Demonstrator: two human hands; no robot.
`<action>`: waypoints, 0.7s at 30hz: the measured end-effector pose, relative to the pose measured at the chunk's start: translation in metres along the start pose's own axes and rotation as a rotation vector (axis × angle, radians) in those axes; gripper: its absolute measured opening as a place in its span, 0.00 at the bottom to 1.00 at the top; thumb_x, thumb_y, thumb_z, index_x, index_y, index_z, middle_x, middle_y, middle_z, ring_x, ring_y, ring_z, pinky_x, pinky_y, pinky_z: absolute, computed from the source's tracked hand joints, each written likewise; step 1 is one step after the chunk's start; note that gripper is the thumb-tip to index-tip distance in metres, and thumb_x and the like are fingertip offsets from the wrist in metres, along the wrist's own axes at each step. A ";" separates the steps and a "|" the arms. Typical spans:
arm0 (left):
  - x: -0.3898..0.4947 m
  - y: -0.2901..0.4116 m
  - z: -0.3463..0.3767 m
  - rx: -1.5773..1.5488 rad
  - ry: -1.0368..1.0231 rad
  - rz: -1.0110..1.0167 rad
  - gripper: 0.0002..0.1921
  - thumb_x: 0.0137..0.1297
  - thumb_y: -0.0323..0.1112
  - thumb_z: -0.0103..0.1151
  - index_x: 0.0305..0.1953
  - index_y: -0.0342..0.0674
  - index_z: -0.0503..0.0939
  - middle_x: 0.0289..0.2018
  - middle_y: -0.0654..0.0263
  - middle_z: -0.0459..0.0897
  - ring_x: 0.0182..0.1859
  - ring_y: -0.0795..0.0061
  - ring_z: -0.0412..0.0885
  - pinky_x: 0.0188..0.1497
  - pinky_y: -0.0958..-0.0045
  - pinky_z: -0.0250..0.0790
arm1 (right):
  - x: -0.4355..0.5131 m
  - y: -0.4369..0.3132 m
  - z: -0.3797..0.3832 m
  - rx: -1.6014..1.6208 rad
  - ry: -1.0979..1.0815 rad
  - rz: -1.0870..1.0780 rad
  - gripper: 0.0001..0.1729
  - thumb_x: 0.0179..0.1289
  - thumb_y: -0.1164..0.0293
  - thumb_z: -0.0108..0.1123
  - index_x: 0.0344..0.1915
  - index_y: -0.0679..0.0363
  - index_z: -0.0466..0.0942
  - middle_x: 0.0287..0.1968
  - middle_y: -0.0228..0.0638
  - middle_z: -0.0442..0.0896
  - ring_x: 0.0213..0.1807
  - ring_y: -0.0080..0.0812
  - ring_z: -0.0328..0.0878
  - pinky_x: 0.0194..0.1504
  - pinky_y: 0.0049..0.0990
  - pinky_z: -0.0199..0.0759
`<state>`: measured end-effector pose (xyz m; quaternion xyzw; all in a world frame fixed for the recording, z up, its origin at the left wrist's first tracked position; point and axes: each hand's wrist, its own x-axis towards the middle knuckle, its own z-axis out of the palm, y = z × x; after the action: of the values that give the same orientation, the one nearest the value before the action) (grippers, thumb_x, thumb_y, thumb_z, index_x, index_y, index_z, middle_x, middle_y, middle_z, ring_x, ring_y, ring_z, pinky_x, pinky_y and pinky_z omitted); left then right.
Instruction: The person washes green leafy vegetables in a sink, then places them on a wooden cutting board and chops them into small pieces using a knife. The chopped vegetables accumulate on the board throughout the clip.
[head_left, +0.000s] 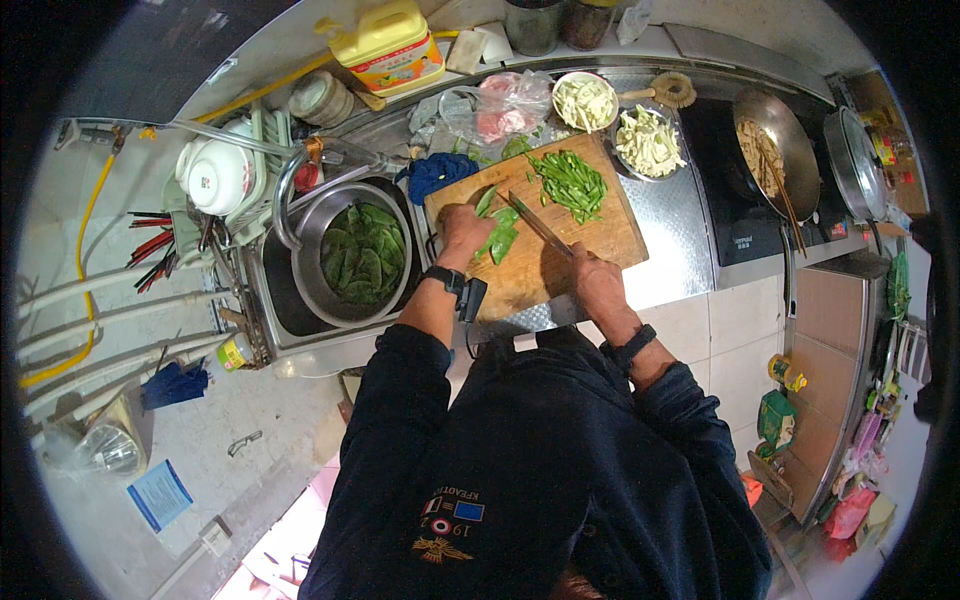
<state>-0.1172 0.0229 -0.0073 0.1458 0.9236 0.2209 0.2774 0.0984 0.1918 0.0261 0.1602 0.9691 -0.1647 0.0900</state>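
My right hand (598, 281) grips the handle of a kitchen knife (540, 224), its blade angled up and left over the wooden cutting board (517, 289). My left hand (463, 231) is at the board's left side, its fingers on flat green bean pods (498, 238); the fingertips are partly hidden. To the right of the blade lies a heap of thinly sliced green beans (571, 186). Whole flat pods (361, 255) fill a steel basin (304, 270) in the sink, left of my left hand.
Behind the board sit a dark blue cloth (441, 178) and a plastic bag of pinkish meat (506, 109). Two bowls of pale sliced vegetable (585, 101) stand at its right back corner. Farther right, a wok (796, 169) with food and chopsticks rests on the cooktop (739, 236). A faucet (283, 202) arches over the basin.
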 end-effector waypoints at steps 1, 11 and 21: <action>0.000 0.000 0.000 0.004 -0.008 -0.008 0.24 0.51 0.46 0.68 0.37 0.26 0.84 0.36 0.41 0.85 0.42 0.47 0.85 0.47 0.55 0.75 | 0.002 0.001 0.001 -0.003 -0.006 -0.008 0.16 0.64 0.73 0.51 0.52 0.60 0.71 0.35 0.47 0.86 0.36 0.51 0.86 0.37 0.43 0.80; -0.007 -0.016 0.002 -0.381 -0.192 0.178 0.22 0.62 0.48 0.64 0.46 0.33 0.79 0.39 0.54 0.84 0.39 0.60 0.83 0.41 0.59 0.74 | 0.045 -0.011 0.014 0.096 0.014 0.044 0.10 0.70 0.66 0.50 0.45 0.61 0.72 0.30 0.51 0.85 0.32 0.55 0.84 0.34 0.49 0.77; 0.003 -0.023 -0.015 -0.531 -0.190 -0.012 0.23 0.72 0.46 0.53 0.51 0.27 0.79 0.47 0.60 0.83 0.49 0.69 0.77 0.54 0.65 0.67 | 0.037 0.005 -0.005 0.142 0.045 0.051 0.13 0.70 0.70 0.48 0.52 0.61 0.71 0.31 0.53 0.85 0.35 0.52 0.85 0.35 0.47 0.77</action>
<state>-0.1317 -0.0009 -0.0089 0.0826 0.8041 0.4388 0.3925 0.0647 0.2083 0.0212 0.1943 0.9524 -0.2270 0.0606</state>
